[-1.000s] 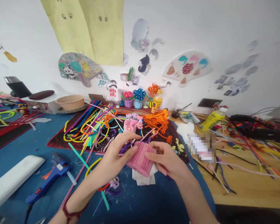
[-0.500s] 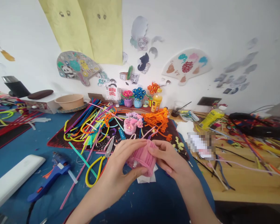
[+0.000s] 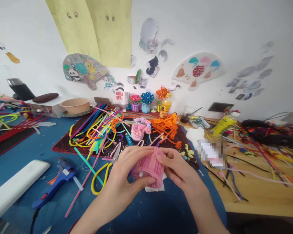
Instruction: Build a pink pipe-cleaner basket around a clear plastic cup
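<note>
Between my two hands is a small pink ribbed pot (image 3: 148, 167) that looks made of pipe cleaners, tilted so its wide rim faces down toward me. My left hand (image 3: 127, 172) wraps over its left side, with the thumb at the rim. On the right side, my right hand (image 3: 177, 167) pinches the pot near its narrower end, thumb against the ribs. White paper (image 3: 158, 187) lies beneath the pot on the blue table. Just beyond the hands sits a pink flower pot (image 3: 137, 131) with pink and lilac flowers. Yellow-handled scissors (image 3: 101, 178) lie left of my left hand.
A blue glue gun (image 3: 55, 185) and a white long box (image 3: 17, 187) lie at left. Bundled pipe cleaners (image 3: 97, 130) and orange ones (image 3: 166, 128) cover the dark mat. A juice bottle (image 3: 165, 106) stands behind. More pipe cleaners lie on the wooden table (image 3: 258, 198) at right.
The pink pot has tipped slightly, so more of its open rim faces me. Both hands keep their hold. The whole view has shifted a little.
</note>
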`<act>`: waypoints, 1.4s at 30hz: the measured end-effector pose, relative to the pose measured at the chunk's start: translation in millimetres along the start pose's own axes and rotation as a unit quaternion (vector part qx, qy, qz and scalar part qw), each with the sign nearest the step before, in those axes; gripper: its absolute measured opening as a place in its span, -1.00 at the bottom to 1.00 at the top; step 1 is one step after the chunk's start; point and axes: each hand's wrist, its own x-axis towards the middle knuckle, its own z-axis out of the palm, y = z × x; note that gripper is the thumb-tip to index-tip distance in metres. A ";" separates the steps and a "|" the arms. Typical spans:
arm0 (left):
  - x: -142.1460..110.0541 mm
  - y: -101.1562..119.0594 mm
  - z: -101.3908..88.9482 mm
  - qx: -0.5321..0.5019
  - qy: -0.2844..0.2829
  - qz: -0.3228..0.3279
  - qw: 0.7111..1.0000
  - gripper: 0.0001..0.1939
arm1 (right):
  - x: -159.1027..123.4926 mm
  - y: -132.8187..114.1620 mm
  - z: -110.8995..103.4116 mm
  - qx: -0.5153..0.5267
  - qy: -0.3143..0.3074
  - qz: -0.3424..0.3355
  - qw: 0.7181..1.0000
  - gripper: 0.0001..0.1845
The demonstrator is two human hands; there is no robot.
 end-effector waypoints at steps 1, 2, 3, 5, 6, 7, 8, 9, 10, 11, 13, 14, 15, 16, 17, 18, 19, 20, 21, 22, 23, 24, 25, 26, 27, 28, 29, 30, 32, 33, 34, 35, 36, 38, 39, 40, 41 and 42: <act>0.0 -0.1 -0.1 0.002 0.002 -0.001 1.000 -0.47 | -0.2 -0.2 0.2 0.002 -0.004 0.002 1.000 -0.54; 0.0 -0.1 -0.2 0.005 0.004 0.000 1.000 -0.47 | -0.5 -0.4 0.4 0.003 -0.009 0.005 1.000 -0.53; 0.0 -0.2 -0.1 0.009 0.007 0.002 1.000 -0.47 | -0.7 -0.5 0.5 0.004 -0.013 0.007 1.000 -0.53; -0.1 0.0 0.4 0.024 0.013 0.009 1.000 -0.47 | -1.4 -0.4 0.8 0.008 -0.018 0.010 1.000 -0.53; -0.3 0.1 0.8 0.034 0.016 0.016 0.999 -0.47 | -1.7 -0.2 0.9 0.011 -0.020 0.010 1.000 -0.53; -0.5 0.2 1.3 0.044 0.018 0.024 0.999 -0.47 | -1.9 0.0 1.0 0.014 -0.022 0.010 1.000 -0.53; -0.8 0.4 1.9 0.052 0.022 0.033 0.998 -0.47 | -2.1 0.3 1.1 0.018 -0.024 0.008 1.000 -0.54; -1.0 0.5 2.5 0.058 0.025 0.043 0.997 -0.48 | -2.2 0.7 1.1 0.022 -0.028 0.006 0.999 -0.55; -1.2 0.5 3.0 0.061 0.028 0.051 0.996 -0.48 | -2.1 1.2 1.1 0.024 -0.030 0.004 0.999 -0.55; -1.3 0.3 3.5 0.062 0.031 0.057 0.996 -0.49 | -2.0 1.7 1.1 0.026 -0.030 0.003 0.999 -0.56; -1.3 -0.4 3.9 0.058 0.035 0.055 0.996 -0.49 | -1.4 2.9 1.3 0.026 -0.019 -0.002 0.999 -0.57; -1.3 -0.9 3.8 0.050 0.032 0.049 0.997 -0.48 | -1.1 3.5 1.5 0.025 -0.009 -0.005 1.000 -0.57; -1.3 -1.4 3.6 0.039 0.028 0.041 0.998 -0.48 | -0.9 4.0 1.8 0.025 0.000 -0.008 1.000 -0.58; -1.3 -2.0 3.3 0.025 0.024 0.034 0.999 -0.48 | -0.8 4.5 2.1 0.025 0.008 -0.012 1.000 -0.58; -1.4 -2.5 3.0 0.011 0.019 0.029 0.999 -0.49 | -0.9 4.9 2.5 0.025 0.013 -0.015 0.999 -0.58; -1.5 -3.2 2.7 0.000 0.016 0.026 1.000 -0.50 | -1.1 5.3 2.9 0.025 0.016 -0.017 0.999 -0.59; -1.7 -3.9 2.4 -0.007 0.015 0.025 1.000 -0.51 | -1.4 5.7 3.2 0.024 0.020 -0.019 0.999 -0.59; -1.9 -4.8 2.4 -0.010 0.015 0.024 1.000 -0.52 | -1.9 6.0 3.4 0.024 0.027 -0.023 0.999 -0.60; -2.0 -5.9 2.4 -0.012 0.014 0.022 1.000 -0.53 | -2.3 6.2 3.3 0.021 0.034 -0.027 0.999 -0.60; -2.0 -7.2 2.5 -0.013 0.013 0.022 1.000 -0.53 | -2.8 6.3 3.0 0.018 0.041 -0.032 0.998 -0.60; -2.0 -8.7 2.6 -0.015 0.013 0.021 1.000 -0.53 | -3.3 6.2 2.5 0.013 0.046 -0.039 0.998 -0.59; -1.9 -10.3 2.7 -0.018 0.012 0.020 1.000 -0.53 | -3.8 5.8 1.8 0.007 0.047 -0.046 0.998 -0.58; -1.8 -11.9 2.6 -0.021 0.013 0.020 0.999 -0.53 | -4.4 4.9 1.2 -0.001 0.043 -0.052 0.998 -0.57; -1.7 -13.5 2.5 -0.022 0.013 0.019 0.999 -0.53 | -5.0 3.6 0.6 -0.009 0.037 -0.057 0.998 -0.56; -1.7 -14.8 2.3 -0.024 0.013 0.017 0.999 -0.53 | -5.7 1.8 0.3 -0.019 0.031 -0.060 0.998 -0.54; -1.8 -15.9 2.1 -0.028 0.010 0.014 0.999 -0.52 | -6.4 -0.1 0.2 -0.030 0.029 -0.060 0.997 -0.54; -1.8 -16.7 2.0 -0.038 0.006 0.011 0.999 -0.51 | -7.1 -2.1 0.5 -0.043 0.030 -0.057 0.997 -0.53; -1.8 -17.1 2.0 -0.050 0.002 0.005 0.999 -0.51 | -7.8 -3.8 1.1 -0.057 0.036 -0.054 0.996 -0.54; -1.3 -17.4 2.5 -0.071 0.002 -0.013 0.997 -0.53 | -8.9 -5.9 2.8 -0.090 0.053 -0.049 0.993 -0.55; -0.8 -17.2 3.2 -0.072 0.009 -0.025 0.997 -0.54 | -9.4 -6.1 3.7 -0.107 0.062 -0.048 0.991 -0.56; 0.0 -17.0 4.1 -0.064 0.018 -0.039 0.997 -0.56 | -9.9 -5.8 4.6 -0.123 0.071 -0.048 0.989 -0.57; 0.9 -16.9 5.2 -0.052 0.025 -0.054 0.997 -0.56 | -10.5 -5.2 5.5 -0.139 0.082 -0.047 0.986 -0.58; 1.8 -16.7 6.5 -0.044 0.030 -0.070 0.996 -0.54 | -11.2 -4.6 6.3 -0.153 0.092 -0.045 0.983 -0.60; 3.6 -16.5 9.1 -0.045 0.025 -0.109 0.993 -0.46 | -13.0 -3.6 7.6 -0.177 0.108 -0.036 0.978 -0.63; 4.3 -16.4 10.3 -0.053 0.019 -0.127 0.990 -0.42 | -13.9 -3.4 8.1 -0.184 0.112 -0.032 0.976 -0.63; 4.7 -16.3 11.4 -0.063 0.014 -0.140 0.988 -0.39 | -14.7 -3.4 8.4 -0.188 0.114 -0.032 0.975 -0.63; 5.0 -16.2 12.5 -0.071 0.011 -0.148 0.986 -0.36 | -15.4 -3.4 8.6 -0.188 0.112 -0.034 0.975 -0.63; 5.1 -16.2 13.3 -0.076 0.011 -0.152 0.985 -0.35 | -15.8 -3.5 8.5 -0.185 0.109 -0.038 0.976 -0.63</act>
